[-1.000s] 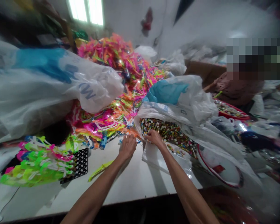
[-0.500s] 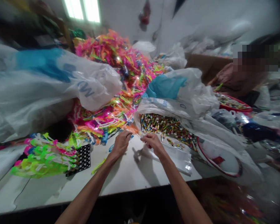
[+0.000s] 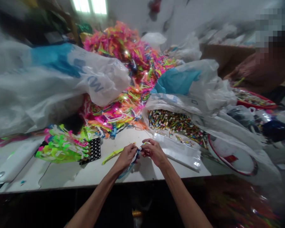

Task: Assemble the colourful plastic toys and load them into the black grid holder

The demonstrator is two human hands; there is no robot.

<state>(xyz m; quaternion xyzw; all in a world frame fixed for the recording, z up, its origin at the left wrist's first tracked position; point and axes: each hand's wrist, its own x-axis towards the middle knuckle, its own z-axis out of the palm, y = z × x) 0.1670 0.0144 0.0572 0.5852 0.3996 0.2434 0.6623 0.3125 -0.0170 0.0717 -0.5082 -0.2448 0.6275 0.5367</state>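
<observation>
Over the white table my left hand is closed around a limp blue plastic strip, which hangs below the fingers. My right hand is closed in a pinch at the strip's upper end, fingertips almost meeting those of the left. Whatever small piece it grips is too small to make out. Left of my hands lies a yellow-green strip. Beyond my right hand, small multicoloured cylindrical pieces spill from the mouth of a white plastic bag.
A black perforated tray holds upright neon pieces at left. Clear plastic bags lie at right. Behind rises a heap of bright strips, flanked by a large white sack. Another person is at far right.
Both hands have come nearer to me and closer together. The left now holds the blue strip, which earlier lay on the table beside it. The view has shifted slightly.
</observation>
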